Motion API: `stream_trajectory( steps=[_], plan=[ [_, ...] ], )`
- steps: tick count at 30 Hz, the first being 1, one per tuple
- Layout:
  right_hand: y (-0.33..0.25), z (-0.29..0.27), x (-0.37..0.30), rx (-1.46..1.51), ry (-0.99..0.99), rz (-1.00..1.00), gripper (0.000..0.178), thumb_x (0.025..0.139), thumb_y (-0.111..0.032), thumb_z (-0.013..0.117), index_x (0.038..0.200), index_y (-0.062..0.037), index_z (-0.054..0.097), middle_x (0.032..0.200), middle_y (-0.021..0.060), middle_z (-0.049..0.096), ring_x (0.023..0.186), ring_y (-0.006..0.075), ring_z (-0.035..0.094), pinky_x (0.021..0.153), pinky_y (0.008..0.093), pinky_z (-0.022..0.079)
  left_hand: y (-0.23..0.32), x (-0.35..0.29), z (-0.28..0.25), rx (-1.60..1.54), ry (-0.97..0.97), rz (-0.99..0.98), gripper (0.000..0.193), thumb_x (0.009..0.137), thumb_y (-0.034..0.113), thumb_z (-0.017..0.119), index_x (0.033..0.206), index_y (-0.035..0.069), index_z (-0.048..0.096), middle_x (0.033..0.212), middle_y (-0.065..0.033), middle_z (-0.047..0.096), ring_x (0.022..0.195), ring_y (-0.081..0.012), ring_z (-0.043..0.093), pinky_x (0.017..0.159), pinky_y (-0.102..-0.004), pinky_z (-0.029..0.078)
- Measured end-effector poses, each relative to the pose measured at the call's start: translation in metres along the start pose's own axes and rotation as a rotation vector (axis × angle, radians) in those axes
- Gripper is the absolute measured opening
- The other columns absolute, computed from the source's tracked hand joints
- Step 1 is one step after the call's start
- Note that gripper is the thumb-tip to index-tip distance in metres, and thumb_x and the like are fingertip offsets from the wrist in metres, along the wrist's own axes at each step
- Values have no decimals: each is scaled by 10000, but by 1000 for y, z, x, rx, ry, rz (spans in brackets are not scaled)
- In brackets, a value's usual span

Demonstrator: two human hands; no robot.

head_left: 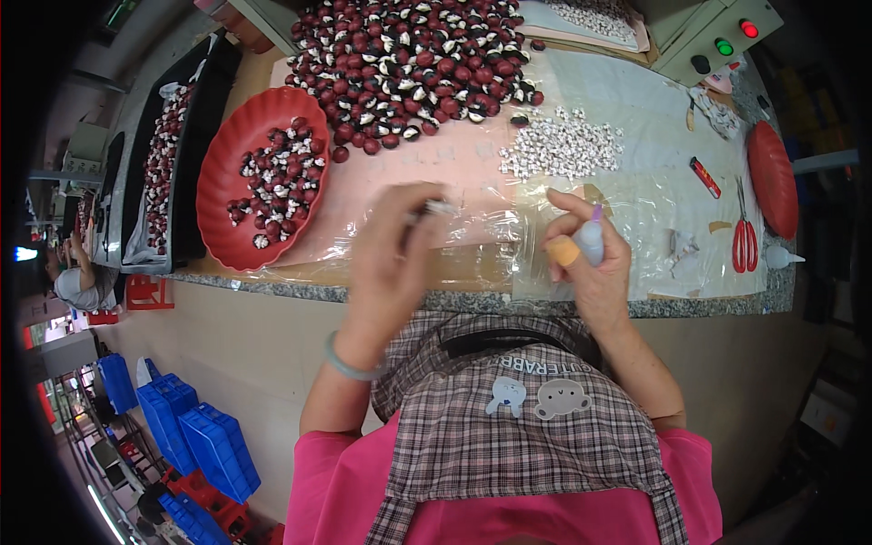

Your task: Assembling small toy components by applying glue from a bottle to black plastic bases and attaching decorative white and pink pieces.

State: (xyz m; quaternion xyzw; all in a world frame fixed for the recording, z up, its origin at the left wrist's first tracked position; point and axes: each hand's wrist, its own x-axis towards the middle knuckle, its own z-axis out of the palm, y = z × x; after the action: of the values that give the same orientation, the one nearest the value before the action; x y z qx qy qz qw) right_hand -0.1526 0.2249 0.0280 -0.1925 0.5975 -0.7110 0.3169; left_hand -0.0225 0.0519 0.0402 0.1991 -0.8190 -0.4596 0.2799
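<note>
My left hand (395, 241), wearing a pale bracelet, is smeared by motion above the plastic-covered table. Its fingers curl round a small dark-and-white piece (440, 209), which is too blurred to make out fully. On the right, my right hand (599, 272) is closed round a small translucent squeeze bottle (590, 242) with a purple tip pointing up. A yellowish wrap covers its thumb, and its index finger reaches out toward the left. Beyond it lies a spread of small white pieces (568, 145). A large heap of round maroon, black and white pieces (409, 68) fills the far middle.
A red scalloped tray (213, 204) at the left holds more round pieces. Red-handled scissors (745, 245), a red cutter (705, 178) and another red tray (772, 182) lie at the right. A control box (718, 41) stands at the back. Blue crates (218, 445) are below left.
</note>
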Motion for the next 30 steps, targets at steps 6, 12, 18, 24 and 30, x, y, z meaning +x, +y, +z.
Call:
stream_trajectory(
  steps=[6,12,18,24,30],
  plan=[
    [5,-29,0,-138,-31,-11,272,865,-65,668,1127,-13,619,802,-3,585,611,38,482,533,178,391,-42,34,-93,702,317,236,253,852,-35,556,1098,9,599,1119,-131,612,985,-288,591,854,-364,474],
    [5,-26,-3,-132,-41,19,240,858,-65,675,1089,-18,631,827,9,614,626,34,496,541,175,412,-42,61,-48,894,203,360,309,754,-13,630,1057,46,638,1132,-89,600,1045,-312,502,938,-396,397],
    [2,-28,-5,-149,-38,44,220,855,-59,676,1070,-26,643,837,13,627,632,32,501,543,175,414,-72,80,-20,860,119,365,216,766,0,586,973,48,627,995,-73,615,959,-269,530,772,-378,418],
    [3,-36,-3,-103,-58,22,300,853,-59,658,1115,-52,512,876,19,608,664,41,496,558,182,403,-45,71,-14,721,120,341,224,787,-10,608,1005,41,595,971,-103,575,906,-268,552,774,-365,442],
    [-2,-42,7,-21,-185,-75,325,895,-226,617,1106,-39,455,1051,118,513,660,133,579,539,220,458,-20,21,16,-698,-146,-267,184,903,7,592,1084,-23,590,1049,-54,616,908,-125,615,755,-233,491]
  ],
)
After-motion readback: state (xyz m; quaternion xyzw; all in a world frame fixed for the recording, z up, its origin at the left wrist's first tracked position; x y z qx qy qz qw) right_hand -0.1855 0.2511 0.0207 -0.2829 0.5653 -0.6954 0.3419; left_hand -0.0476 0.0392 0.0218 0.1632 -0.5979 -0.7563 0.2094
